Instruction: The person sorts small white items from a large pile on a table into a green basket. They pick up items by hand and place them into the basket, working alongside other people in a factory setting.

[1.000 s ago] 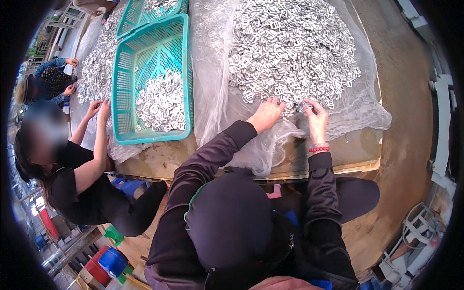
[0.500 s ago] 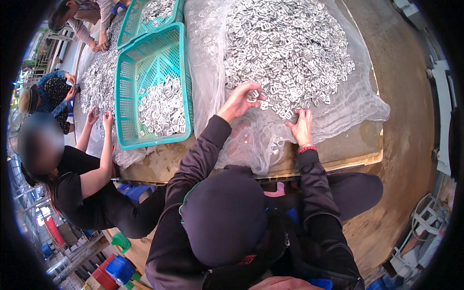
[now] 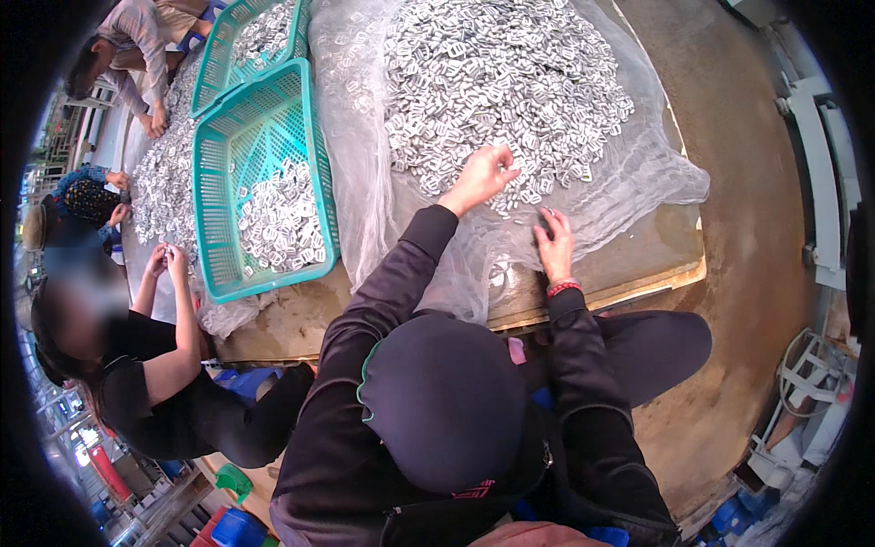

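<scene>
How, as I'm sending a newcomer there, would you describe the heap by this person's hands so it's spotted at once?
Find the table and its two teal baskets. Right of them, on a translucent mesh sheet, lies the broad heap of silvery buckles. Unlike the loose pile left of the baskets, it has the person's left hand over its near edge.

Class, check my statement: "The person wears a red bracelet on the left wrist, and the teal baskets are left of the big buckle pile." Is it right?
Not quite: the bracelet is on the right hand's wrist, as the head view shows.
</scene>
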`<action>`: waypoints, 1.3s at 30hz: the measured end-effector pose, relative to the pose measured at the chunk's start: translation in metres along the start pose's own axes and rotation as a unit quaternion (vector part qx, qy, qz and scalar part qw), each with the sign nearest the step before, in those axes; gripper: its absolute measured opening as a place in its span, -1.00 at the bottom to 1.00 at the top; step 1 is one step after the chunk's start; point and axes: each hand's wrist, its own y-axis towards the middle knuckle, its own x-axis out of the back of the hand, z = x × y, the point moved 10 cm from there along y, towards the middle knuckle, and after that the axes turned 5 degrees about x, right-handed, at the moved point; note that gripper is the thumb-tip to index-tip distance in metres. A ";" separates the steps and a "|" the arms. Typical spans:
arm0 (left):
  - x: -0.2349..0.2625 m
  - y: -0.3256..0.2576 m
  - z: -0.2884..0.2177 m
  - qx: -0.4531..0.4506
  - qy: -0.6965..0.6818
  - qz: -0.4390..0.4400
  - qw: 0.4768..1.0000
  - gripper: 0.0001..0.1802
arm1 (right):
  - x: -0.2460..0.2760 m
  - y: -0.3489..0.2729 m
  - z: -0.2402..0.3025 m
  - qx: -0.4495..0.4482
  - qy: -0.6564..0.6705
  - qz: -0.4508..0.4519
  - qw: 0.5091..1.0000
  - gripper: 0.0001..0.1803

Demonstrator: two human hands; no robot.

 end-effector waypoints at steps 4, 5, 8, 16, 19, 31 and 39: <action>0.009 0.001 -0.024 0.125 -0.470 0.144 0.862 -0.88 | 0.002 0.012 -0.042 -0.189 0.516 -0.183 0.815 -0.85; 0.005 -0.002 -0.039 0.124 -0.502 0.191 0.834 -0.87 | 0.008 0.020 -0.041 -0.188 0.548 -0.202 0.790 -0.90; -0.013 -0.003 -0.061 0.129 -0.527 0.246 0.803 -0.84 | 0.014 0.038 -0.020 -0.180 0.599 -0.173 0.761 -0.90; -0.080 0.012 -0.014 -0.045 0.247 0.133 0.959 -0.76 | 0.065 0.021 0.001 -0.174 0.570 -0.171 0.785 -0.62; -0.091 0.003 0.002 -0.063 0.333 0.113 0.934 -0.74 | 0.061 0.029 0.014 -0.168 0.634 -0.079 0.751 -0.42; 0.033 -0.037 -0.050 0.090 -0.562 0.167 0.805 -0.64 | -0.004 0.038 0.086 -0.178 0.729 0.064 0.658 -0.71; 0.040 -0.054 -0.059 0.131 -0.237 0.060 0.961 -0.65 | -0.024 0.036 0.124 -0.147 0.674 0.089 0.718 -0.48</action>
